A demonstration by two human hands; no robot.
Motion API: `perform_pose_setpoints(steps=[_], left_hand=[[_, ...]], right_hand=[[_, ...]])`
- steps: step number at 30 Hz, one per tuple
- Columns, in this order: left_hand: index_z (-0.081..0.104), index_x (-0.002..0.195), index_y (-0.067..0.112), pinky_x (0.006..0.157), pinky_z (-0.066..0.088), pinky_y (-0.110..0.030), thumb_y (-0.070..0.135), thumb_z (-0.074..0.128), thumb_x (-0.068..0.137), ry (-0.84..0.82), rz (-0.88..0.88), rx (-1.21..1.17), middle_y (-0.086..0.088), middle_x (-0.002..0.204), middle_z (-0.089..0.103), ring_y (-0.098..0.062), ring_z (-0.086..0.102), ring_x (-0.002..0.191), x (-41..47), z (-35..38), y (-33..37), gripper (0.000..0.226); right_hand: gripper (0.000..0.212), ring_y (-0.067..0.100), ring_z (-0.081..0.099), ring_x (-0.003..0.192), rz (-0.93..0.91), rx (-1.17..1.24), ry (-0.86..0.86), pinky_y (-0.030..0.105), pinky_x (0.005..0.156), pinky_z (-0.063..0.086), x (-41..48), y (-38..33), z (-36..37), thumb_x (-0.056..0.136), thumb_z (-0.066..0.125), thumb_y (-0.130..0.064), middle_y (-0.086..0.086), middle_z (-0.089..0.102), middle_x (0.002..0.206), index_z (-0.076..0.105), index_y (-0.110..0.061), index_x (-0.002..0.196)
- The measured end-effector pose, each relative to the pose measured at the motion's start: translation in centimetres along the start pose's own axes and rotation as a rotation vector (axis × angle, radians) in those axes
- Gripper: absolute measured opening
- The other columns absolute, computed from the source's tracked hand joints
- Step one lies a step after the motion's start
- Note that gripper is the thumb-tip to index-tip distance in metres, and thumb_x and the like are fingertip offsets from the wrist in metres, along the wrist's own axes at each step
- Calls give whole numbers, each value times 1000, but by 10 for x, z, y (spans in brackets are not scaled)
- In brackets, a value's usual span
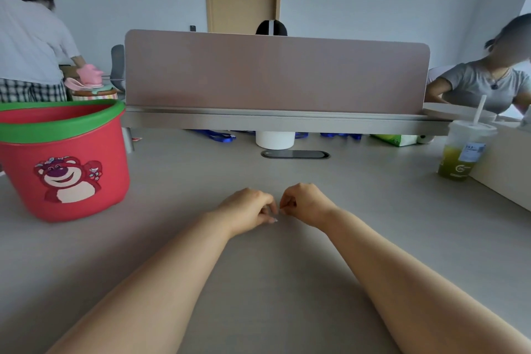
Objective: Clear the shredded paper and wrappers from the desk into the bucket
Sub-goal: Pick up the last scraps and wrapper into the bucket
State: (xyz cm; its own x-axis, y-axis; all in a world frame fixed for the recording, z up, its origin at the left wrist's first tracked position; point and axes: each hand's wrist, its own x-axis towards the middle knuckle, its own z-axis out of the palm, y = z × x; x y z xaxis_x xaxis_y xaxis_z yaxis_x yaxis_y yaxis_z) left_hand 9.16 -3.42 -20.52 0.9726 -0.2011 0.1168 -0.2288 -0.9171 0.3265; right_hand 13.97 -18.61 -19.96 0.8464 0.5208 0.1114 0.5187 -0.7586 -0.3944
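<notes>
A red bucket (69, 164) with a green rim and a pink bear picture stands on the grey desk (287, 282) at the left. My left hand (247, 210) and my right hand (304, 204) lie side by side at the desk's middle, fingers curled, fingertips almost meeting. Whether anything is pinched between the fingertips is too small to tell. No shredded paper or wrappers show on the desk surface.
A pink divider screen (275, 72) closes off the desk's far side. A plastic cup of green drink (462, 152) with a straw stands at the right beside a white box (505, 169). A white roll (275, 139) sits under the shelf. Other people sit and stand around.
</notes>
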Motion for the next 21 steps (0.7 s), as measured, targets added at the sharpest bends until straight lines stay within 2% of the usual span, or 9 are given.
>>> perform_pose_setpoints(steps=[9,14,16,19,21], left_hand=[[69,96,12,80,45,-27,22,64,84,41,5,-13,-9,102,68,-24,61,96,6,8,5,16],[66,94,9,82,44,-30,21,61,87,28,0,-6,-10,104,64,-25,58,96,5,11,8,15],[64,93,9,80,45,-29,19,60,87,16,-11,-30,-9,98,64,-24,58,92,6,11,8,13],[60,98,12,69,41,-26,17,61,87,-3,-20,-161,3,76,56,-18,53,74,4,10,6,13],[61,101,16,65,39,-24,17,60,87,-29,-7,-146,6,73,53,-14,50,71,4,9,6,14]], right_hand=[[21,29,58,106,-11,-149,-87,36,86,47,7,0,8,89,49,-13,15,63,115,62,-8,104],[25,30,55,110,73,-123,-65,34,89,45,1,12,3,89,44,-9,16,59,120,59,-5,108],[24,31,56,107,102,-76,-31,34,88,46,-2,19,1,88,44,-8,16,61,117,61,-4,104],[23,31,56,106,107,-33,-13,34,88,45,-4,24,1,88,45,-9,16,62,115,62,-3,102],[23,31,56,106,111,-13,-13,33,89,45,-3,24,2,88,45,-9,16,62,115,62,-3,102]])
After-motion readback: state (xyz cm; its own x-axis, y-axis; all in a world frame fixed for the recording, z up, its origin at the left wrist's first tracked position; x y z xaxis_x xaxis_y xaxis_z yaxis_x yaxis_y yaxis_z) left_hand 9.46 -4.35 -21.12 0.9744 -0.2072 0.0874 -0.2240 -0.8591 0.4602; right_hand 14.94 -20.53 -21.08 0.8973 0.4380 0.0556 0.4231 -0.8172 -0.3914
